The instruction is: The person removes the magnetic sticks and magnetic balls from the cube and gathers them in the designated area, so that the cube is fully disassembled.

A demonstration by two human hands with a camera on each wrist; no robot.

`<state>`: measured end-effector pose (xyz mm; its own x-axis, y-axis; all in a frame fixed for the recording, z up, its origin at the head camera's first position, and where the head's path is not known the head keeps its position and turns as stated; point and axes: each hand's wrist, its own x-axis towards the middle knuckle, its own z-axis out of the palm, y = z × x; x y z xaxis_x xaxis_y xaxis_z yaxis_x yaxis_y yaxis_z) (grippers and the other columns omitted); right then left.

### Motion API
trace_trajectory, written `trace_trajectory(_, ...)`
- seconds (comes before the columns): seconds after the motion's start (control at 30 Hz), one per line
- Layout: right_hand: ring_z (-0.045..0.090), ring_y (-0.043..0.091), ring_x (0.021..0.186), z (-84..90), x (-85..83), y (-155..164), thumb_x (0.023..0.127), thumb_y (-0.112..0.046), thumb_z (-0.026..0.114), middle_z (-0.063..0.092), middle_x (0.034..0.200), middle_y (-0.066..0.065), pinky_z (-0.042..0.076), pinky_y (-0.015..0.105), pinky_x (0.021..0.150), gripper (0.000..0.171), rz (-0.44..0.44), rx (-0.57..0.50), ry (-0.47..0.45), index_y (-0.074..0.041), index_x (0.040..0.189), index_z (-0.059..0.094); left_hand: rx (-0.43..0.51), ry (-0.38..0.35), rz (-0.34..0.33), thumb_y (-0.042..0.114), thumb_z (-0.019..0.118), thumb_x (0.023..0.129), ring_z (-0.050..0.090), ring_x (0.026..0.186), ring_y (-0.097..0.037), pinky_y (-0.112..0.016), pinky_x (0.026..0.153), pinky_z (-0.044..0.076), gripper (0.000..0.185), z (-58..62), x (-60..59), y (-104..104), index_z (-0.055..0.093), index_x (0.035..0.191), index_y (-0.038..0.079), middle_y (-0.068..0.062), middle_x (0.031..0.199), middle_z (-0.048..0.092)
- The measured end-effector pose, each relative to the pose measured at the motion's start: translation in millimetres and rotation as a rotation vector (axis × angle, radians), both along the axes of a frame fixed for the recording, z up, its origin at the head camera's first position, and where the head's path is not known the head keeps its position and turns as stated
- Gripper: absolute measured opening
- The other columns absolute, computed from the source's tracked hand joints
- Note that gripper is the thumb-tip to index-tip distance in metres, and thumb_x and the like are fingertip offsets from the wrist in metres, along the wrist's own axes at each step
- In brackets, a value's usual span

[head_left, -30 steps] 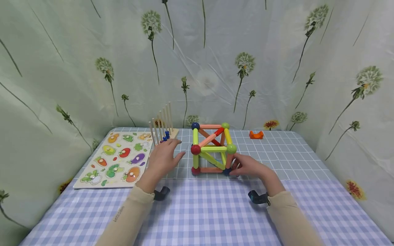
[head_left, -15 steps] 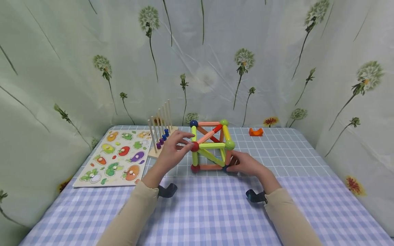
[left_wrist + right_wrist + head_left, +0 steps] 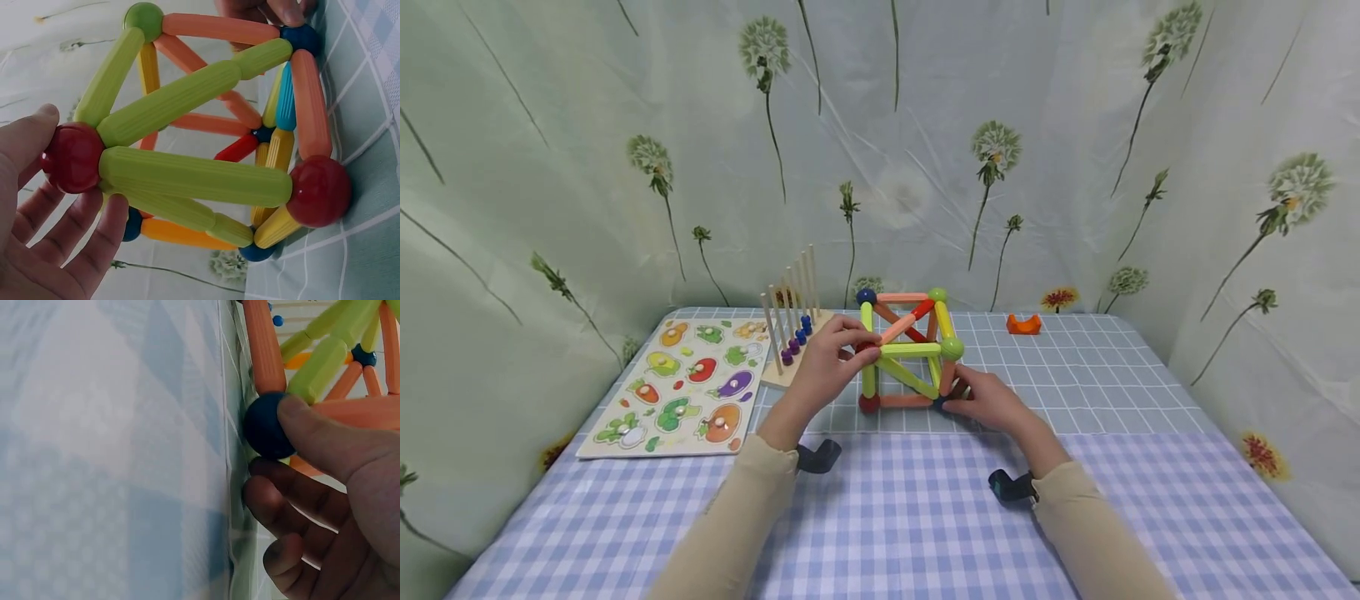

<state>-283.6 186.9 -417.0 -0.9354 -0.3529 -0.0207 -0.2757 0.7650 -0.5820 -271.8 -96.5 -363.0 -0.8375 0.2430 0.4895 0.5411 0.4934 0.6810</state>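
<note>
While the left hand (image 3: pixel 823 367) pinches the red plastic ball (image 3: pixel 73 157) at an upper corner of the multicoloured rod-and-ball cube frame (image 3: pixel 907 354), the frame stands on the checked-cloth surface (image 3: pixel 895 508). Right hand (image 3: pixel 992 402) grip: thumb and fingers clamped on the dark blue ball (image 3: pixel 267 425) at the lower corner nearest it.

You've got one rod-and-ball cube (image 3: pixel 906 350), one puzzle board (image 3: pixel 681 387) and one peg rack (image 3: pixel 790 321) left of the cube, one orange block (image 3: pixel 1024 324) behind-right of it.

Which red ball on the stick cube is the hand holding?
The upper red ball, at the cube's top near-left corner: the left hand holds it. The other red ball sits on the table, untouched.
</note>
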Motion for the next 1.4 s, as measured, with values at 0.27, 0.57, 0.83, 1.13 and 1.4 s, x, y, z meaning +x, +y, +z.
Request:
trace_trajectory(0.27, 0.065, 0.024, 0.075, 34.6, 1.2, 4.0, 0.093, -0.019, 0.071, 0.067, 0.101, 0.011, 0.055, 0.031, 0.063, 0.041, -0.086, -0.110, -0.027, -0.009, 0.126, 0.050, -0.029, -0.003, 0.022, 0.017, 0.077, 0.088, 0.058, 0.095, -0.017, -0.029, 0.080, 0.058, 0.022, -5.2, -2.6, 1.7, 0.075, 0.110, 0.014, -0.003, 0.109, 0.053)
trace_trajectory(0.57, 0.061, 0.019, 0.068, 87.3, 15.3, -4.1, 0.091, -0.023, 0.074, 0.065, 0.102, 0.012, 0.053, 0.031, 0.061, 0.052, 0.013, -0.069, 0.084, -0.017, 0.134, 0.044, -0.056, 0.018, 0.001, 0.017, 0.079, 0.086, 0.057, 0.094, -0.015, -0.027, 0.077, 0.057, 0.025, -6.9, -0.2, 3.1, 0.073, 0.110, 0.017, -0.002, 0.109, 0.050)
trace_trajectory(0.83, 0.056, 0.021, 0.078, 77.8, 15.2, -18.6, 0.091, -0.021, 0.074, 0.065, 0.102, 0.007, 0.053, 0.033, 0.068, 0.033, -0.028, 0.111, 0.338, -0.016, 0.120, 0.061, -0.031, 0.052, 0.024, 0.016, 0.079, 0.086, 0.055, 0.094, -0.016, -0.023, 0.074, 0.056, 0.023, -9.0, -0.4, 6.2, 0.073, 0.108, 0.015, -0.003, 0.108, 0.051)
trace_trajectory(1.13, 0.050, 0.018, 0.063, 67.9, 15.5, -27.3, 0.091, -0.022, 0.066, 0.056, 0.092, 0.005, 0.044, 0.026, 0.053, 0.025, -0.101, 0.259, 0.534, -0.021, 0.116, 0.068, -0.045, 0.094, 0.051, 0.012, 0.081, 0.084, 0.051, 0.093, -0.020, -0.039, 0.075, 0.058, 0.024, -10.4, 1.3, 16.0, 0.073, 0.106, 0.011, -0.007, 0.106, 0.048)
trace_trajectory(1.4, 0.051, 0.017, 0.067, 59.5, 14.0, -26.9, 0.092, -0.022, 0.068, 0.056, 0.093, 0.005, 0.047, 0.027, 0.057, 0.023, -0.104, 0.235, 0.558, -0.021, 0.115, 0.066, -0.057, 0.110, 0.124, 0.012, 0.081, 0.083, 0.052, 0.092, -0.020, -0.038, 0.076, 0.059, 0.024, -13.3, 5.2, 24.7, 0.075, 0.106, 0.011, -0.007, 0.103, 0.045)
